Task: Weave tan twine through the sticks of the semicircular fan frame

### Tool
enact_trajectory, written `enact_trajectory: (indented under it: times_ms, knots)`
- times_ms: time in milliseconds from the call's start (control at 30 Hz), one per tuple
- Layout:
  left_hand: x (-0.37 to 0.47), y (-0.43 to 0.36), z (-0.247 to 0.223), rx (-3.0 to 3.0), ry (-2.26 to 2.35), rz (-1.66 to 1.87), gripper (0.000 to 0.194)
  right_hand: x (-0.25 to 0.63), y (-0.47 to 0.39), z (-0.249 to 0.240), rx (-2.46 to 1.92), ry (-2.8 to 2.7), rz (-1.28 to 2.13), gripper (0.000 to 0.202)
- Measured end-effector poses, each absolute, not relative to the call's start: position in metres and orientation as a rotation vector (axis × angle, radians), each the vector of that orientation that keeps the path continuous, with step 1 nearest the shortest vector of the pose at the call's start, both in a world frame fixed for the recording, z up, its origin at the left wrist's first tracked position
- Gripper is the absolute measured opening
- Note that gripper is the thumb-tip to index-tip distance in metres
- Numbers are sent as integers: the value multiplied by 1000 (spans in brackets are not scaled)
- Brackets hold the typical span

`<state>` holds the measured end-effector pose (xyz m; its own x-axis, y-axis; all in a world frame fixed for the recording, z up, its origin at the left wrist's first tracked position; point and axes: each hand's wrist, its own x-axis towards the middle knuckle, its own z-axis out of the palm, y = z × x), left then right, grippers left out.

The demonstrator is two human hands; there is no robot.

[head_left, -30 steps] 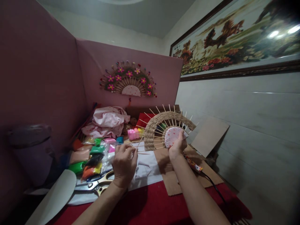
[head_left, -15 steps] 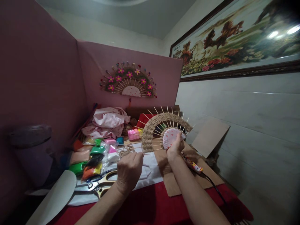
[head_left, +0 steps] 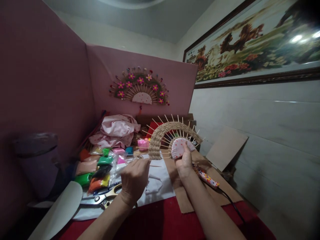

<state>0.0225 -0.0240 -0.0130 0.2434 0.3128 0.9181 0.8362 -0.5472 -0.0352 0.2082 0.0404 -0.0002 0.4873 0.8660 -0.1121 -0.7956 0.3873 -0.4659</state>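
A half-round woven fan (head_left: 155, 142) with thin wooden sticks jutting from its rim is held up above the table. My right hand (head_left: 184, 161) grips its base, the thumb pressed on the pale half-circle of dotted cloth (head_left: 178, 147). At the fan's lower left end, my left hand (head_left: 135, 177) is closed with its fingertips at the edge of the weave; what they pinch is hidden. Loose cord (head_left: 132, 159) lies behind my left hand. Scissors with gold handles (head_left: 101, 199) lie to the left, partly behind my left wrist.
Bags of coloured clay (head_left: 105, 160) and crumpled pink cloth (head_left: 116, 128) are at the left. A flower-patterned tool (head_left: 208, 180) with a black cable rests on cardboard (head_left: 225, 193) at the right. A finished flowered fan (head_left: 140, 81) hangs on the pink panel (head_left: 100, 66).
The fan has tilted slightly and shifted a little left with my right hand. My left hand has also moved slightly left and up, still closed at the fan's end.
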Motion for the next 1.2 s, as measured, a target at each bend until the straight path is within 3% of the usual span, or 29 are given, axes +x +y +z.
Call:
enact_trajectory:
  times_ms: [333, 967, 1067, 1200]
  knots:
    - [23, -22, -16, -2017, -1089, -1355, 12, 209, 41, -2, -584, -175, 924, 29]
    - [24, -18, -21, -2063, -1138, -1361, 17, 207, 41, -3, -560, -157, 921, 29]
    - [24, -15, -23, -2124, -1242, -1519, 16, 207, 40, -4, -561, -148, 943, 27]
    - [25, -9, -24, -2305, -1491, -2111, 18, 208, 40, -5, -538, -116, 998, 23]
